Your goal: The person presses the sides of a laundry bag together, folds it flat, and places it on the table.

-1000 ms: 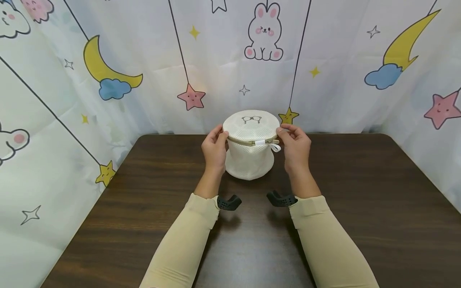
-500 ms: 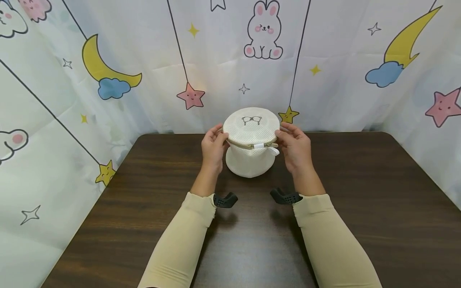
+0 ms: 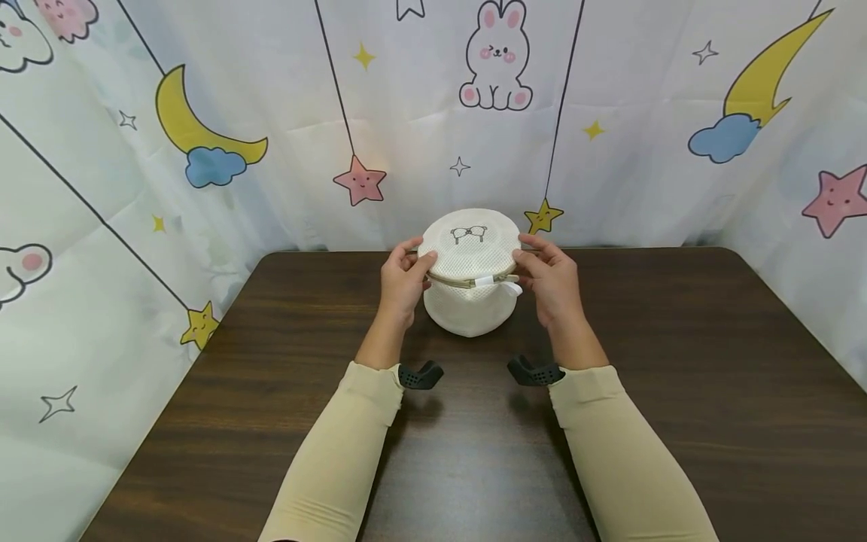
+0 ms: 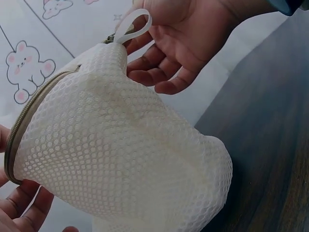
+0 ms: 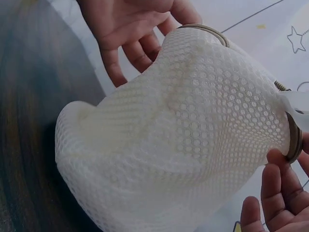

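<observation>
With left hand (image 3: 401, 282) at nine o'clock and right hand (image 3: 554, 284) at three, pinching white mesh bag (image 3: 474, 260) by opposite sides of its top edge, fingers part-bent, no release yet. Opened out into a drum, so mostly shaped, judging by looks; dented along the sides, so not fully evened out. Fitted with zip (image 3: 460, 284) at six o'clock, too poorly seen to call fully closed. Placed toward twelve o'clock on dark wood-grain table (image 3: 291, 346). Backed by white curtain (image 3: 420, 98), printed with rabbit (image 3: 497, 68) at twelve, yellow moon (image 3: 172, 109) at ten.
</observation>
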